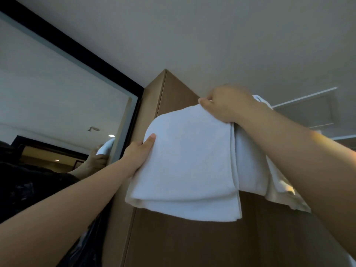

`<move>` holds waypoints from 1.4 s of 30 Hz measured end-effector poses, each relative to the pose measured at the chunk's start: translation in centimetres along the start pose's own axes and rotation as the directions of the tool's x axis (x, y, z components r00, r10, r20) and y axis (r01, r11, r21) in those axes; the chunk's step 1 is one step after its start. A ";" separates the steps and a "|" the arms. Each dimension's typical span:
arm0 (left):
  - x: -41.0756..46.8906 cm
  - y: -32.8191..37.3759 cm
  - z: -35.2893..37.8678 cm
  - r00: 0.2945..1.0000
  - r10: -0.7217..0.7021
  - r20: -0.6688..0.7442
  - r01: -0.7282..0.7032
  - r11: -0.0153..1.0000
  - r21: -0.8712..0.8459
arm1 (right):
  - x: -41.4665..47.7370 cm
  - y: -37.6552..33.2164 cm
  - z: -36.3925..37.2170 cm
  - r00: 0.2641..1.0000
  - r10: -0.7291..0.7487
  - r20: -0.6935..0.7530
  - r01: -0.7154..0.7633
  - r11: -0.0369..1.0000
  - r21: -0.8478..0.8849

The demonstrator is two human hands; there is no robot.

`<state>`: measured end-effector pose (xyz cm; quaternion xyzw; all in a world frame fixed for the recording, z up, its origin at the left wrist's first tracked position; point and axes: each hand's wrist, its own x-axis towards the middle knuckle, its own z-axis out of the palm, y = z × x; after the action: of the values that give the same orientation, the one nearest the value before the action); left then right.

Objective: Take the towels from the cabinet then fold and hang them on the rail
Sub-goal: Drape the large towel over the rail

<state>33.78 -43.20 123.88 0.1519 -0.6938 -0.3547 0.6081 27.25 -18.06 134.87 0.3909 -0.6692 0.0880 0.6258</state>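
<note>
A folded white towel (188, 162) hangs in front of a tall wooden cabinet (173, 243), held up high near the ceiling. My left hand (137, 153) grips its left edge, thumb on the front face. My right hand (225, 103) grips the towel's top fold from above. Behind my right forearm more white towel cloth (277, 187) hangs down. No rail is visible; the towel hides whatever lies behind it.
A large mirror (57, 105) with a dark frame fills the left side, reflecting my arm and the towel. The ceiling (212, 35) is close above. A white ceiling panel frame (308, 105) shows at the right.
</note>
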 end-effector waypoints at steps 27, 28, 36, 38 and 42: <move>-13.7 -5.3 -3.2 0.918 -0.186 0.349 0.360 0.760 -0.541 | -20.5 -2.8 -1.9 0.892 0.383 0.241 -0.449 0.686 0.573; -13.7 -5.2 -3.3 0.924 -0.189 0.333 0.354 0.751 -0.557 | -20.7 -2.9 -1.7 0.872 0.384 0.305 -0.489 0.644 0.588; -15.4 -4.1 -3.5 0.893 -0.248 0.375 0.449 0.465 -0.763 | -21.2 -3.5 -1.1 0.788 0.115 0.605 -0.615 0.080 0.785; -16.6 -3.6 -3.4 0.865 -0.249 0.436 0.489 0.219 -0.844 | -21.2 -3.8 -1.0 0.832 0.140 0.537 -0.553 0.126 0.824; -18.9 -2.0 -2.2 0.809 -0.183 0.558 0.581 0.109 -0.806 | -21.4 -4.6 -1.2 0.895 0.167 0.414 -0.445 0.260 0.857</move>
<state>39.45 -33.15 108.59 -0.1379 -0.3453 -0.8680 0.3293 29.23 -11.64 113.98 0.5474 -0.6260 0.5295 0.1676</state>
